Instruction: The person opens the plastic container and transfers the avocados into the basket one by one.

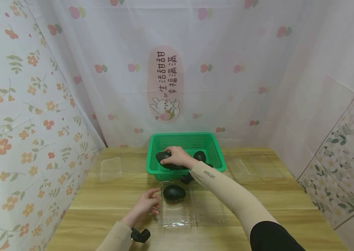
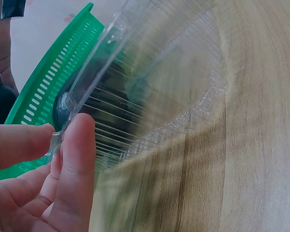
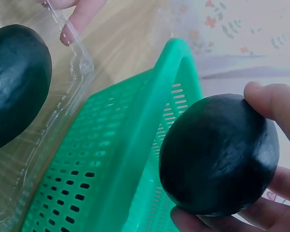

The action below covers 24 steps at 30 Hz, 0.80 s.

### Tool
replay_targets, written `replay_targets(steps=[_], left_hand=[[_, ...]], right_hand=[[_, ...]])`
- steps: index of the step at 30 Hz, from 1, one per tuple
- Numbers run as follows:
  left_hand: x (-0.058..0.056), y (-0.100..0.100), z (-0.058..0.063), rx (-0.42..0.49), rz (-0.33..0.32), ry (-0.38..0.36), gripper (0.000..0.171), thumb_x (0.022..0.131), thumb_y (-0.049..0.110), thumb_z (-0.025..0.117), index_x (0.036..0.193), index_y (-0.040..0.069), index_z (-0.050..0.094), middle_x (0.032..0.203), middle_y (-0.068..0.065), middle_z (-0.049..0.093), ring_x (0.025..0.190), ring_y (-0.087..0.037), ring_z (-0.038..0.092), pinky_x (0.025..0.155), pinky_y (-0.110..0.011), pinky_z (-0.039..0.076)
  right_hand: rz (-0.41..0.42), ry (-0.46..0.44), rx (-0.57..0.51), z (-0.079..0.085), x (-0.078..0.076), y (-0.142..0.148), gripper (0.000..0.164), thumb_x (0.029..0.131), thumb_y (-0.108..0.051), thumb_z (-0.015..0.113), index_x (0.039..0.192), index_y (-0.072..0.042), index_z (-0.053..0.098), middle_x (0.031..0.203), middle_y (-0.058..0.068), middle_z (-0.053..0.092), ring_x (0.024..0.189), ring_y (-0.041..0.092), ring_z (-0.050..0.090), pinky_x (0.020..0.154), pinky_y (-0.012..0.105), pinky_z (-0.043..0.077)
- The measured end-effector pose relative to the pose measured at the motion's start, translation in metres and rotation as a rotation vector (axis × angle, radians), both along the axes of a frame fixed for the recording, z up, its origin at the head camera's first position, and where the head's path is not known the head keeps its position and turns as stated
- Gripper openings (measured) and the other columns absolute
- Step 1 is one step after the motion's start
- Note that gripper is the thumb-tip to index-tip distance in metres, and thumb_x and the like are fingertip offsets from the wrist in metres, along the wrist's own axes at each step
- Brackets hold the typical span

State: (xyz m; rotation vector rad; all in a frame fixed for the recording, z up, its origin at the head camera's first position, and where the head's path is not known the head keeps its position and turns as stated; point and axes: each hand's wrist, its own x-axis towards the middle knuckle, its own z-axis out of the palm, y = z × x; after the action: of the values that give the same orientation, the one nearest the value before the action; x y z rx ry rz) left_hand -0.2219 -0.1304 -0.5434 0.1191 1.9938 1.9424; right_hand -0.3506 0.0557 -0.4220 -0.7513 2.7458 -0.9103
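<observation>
My right hand (image 1: 180, 157) grips a dark green avocado (image 3: 217, 154) by its sides, over the green plastic basket (image 1: 164, 176). Below on the table, a clear plastic box (image 1: 177, 218) stands open with another avocado (image 1: 174, 192) lying in its far half. At the box's left side is my left hand (image 1: 147, 203); in the left wrist view its thumb and a finger pinch the clear rim (image 2: 63, 133). More avocados lie in the basket, one of them (image 1: 199, 156) at its right, others partly hidden beneath the right hand.
The box's clear lid (image 1: 209, 212) lies to its right. Other clear plastic boxes rest on the wooden table, one at the left (image 1: 111, 168) and more at the right (image 1: 241, 166). Patterned curtains (image 1: 227, 69) hang behind the basket and along both sides.
</observation>
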Motion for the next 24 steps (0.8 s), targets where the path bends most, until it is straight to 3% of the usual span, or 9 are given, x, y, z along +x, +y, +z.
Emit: replay_targets(steps=[24], left_hand=[[-0.001, 0.0, 0.002, 0.003, -0.015, 0.02, 0.054, 0.094, 0.0, 0.056, 0.14, -0.015, 0.033, 0.096, -0.016, 0.058, 0.066, -0.015, 0.058, 0.054, -0.028, 0.056]], right_hand=[[-0.094, -0.045, -0.037, -0.016, -0.011, -0.011, 0.059, 0.085, -0.039, 0.072, 0.13, -0.004, 0.058, 0.123, 0.012, 0.06, 0.108, 0.026, 0.058, 0.087, 0.039, 0.051]])
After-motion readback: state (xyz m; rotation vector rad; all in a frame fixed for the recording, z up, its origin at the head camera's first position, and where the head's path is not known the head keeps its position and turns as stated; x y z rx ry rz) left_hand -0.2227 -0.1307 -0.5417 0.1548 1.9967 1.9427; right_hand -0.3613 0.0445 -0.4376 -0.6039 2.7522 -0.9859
